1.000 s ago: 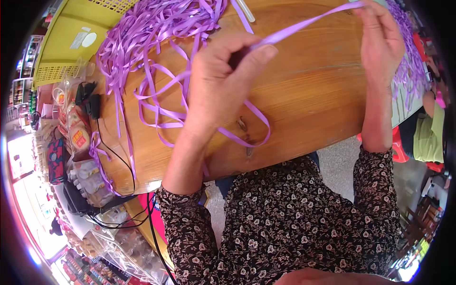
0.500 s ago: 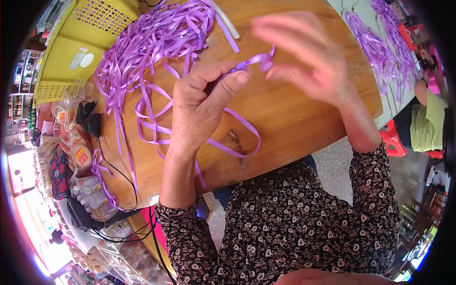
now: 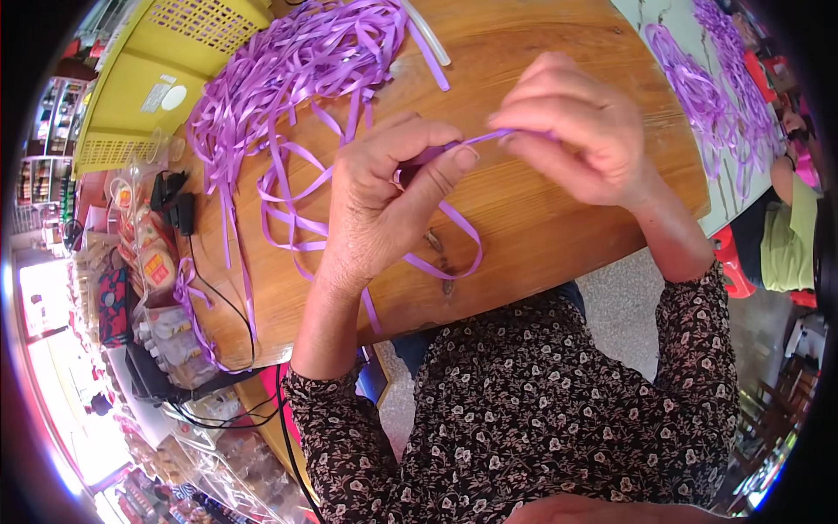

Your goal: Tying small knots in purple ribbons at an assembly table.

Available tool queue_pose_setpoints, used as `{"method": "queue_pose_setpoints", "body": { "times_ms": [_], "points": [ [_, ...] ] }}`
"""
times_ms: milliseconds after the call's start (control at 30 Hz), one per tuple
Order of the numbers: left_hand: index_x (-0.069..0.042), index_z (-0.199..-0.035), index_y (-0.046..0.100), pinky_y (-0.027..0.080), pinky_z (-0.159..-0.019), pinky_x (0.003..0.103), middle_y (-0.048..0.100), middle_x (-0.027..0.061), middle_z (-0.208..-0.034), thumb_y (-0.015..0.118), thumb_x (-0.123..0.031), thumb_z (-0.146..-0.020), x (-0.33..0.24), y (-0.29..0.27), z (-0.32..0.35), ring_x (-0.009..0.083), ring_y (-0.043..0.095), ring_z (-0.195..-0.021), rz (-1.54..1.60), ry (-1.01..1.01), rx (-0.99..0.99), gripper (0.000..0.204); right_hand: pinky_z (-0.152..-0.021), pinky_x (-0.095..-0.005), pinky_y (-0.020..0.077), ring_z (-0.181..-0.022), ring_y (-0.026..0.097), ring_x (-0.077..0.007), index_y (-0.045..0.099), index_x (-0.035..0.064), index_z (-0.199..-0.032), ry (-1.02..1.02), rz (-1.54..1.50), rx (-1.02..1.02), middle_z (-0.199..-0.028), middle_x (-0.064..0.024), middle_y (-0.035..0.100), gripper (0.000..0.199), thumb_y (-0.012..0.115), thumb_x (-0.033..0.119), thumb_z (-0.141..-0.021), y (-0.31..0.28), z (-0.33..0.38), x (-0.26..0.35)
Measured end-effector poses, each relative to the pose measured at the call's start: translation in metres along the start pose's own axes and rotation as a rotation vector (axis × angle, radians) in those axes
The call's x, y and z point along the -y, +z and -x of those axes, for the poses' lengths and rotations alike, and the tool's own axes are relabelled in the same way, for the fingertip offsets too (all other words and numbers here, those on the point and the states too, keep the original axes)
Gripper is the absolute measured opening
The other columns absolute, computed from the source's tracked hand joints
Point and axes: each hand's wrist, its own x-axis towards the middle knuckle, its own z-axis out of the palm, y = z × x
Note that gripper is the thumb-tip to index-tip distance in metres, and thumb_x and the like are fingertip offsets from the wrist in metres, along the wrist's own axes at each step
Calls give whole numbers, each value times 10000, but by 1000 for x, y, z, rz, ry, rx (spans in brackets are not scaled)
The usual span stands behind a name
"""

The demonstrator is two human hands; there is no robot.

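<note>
Left hand (image 3: pixel 380 205) pinching the ribbon (image 3: pixel 484 138) between thumb and forefinger, other fingers curled over. Right hand (image 3: pixel 572 122) gripping the same strip just beside that pinch, fingertips pressed together on it. Short taut span between the two pinches, long axis running roughly fingertip to fingertip, tilting slightly up toward the right hand. Below the left thumb, slack tail looping down over the table (image 3: pixel 541 218). Probably best to keep that span flat and untwisted, pinches close. Farther out past the knuckles, big ribbon pile (image 3: pixel 288 70), then a yellow basket (image 3: pixel 166 87).
</note>
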Motion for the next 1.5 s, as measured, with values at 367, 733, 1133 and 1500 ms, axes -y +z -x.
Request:
{"method": "queue_pose_setpoints", "body": {
  "times_ms": [367,733,1133,1500],
  "points": [
    [13,-877,640,398,-704,226,564,48,-860,632,58,-794,16,-86,50,109,503,-798,-70,21,-347,95,-820,-286,433,-882,553,-171,601,-77,-1008,592,-754,-717,-976,-119,612,180,530,55,-907,-111,99,-84],
    [23,-941,641,400,-736,206,577,26,-873,603,23,-842,50,-143,100,97,526,-805,-91,-100,-511,107,-825,-331,451,-872,553,-199,568,-62,-1051,694,-877,-1216,-917,-109,596,206,582,53,-882,-187,167,-125],
    [41,-1058,546,361,-1057,454,600,140,-1063,493,-104,-936,77,-121,80,279,534,-1112,1277,-19,-618,197,-1018,-471,306,-1025,508,-223,467,-47,-1157,563,-1285,-1314,-1125,-142,530,239,454,16,-927,-145,102,-95],
    [3,-1023,622,347,-544,189,605,26,-766,554,-37,-901,33,-62,42,59,394,-550,730,-2,-561,146,-734,-272,341,-785,399,-143,410,-60,-1290,438,-1205,-754,-919,-74,444,381,446,-36,-912,-132,93,-90]
  ]
}}
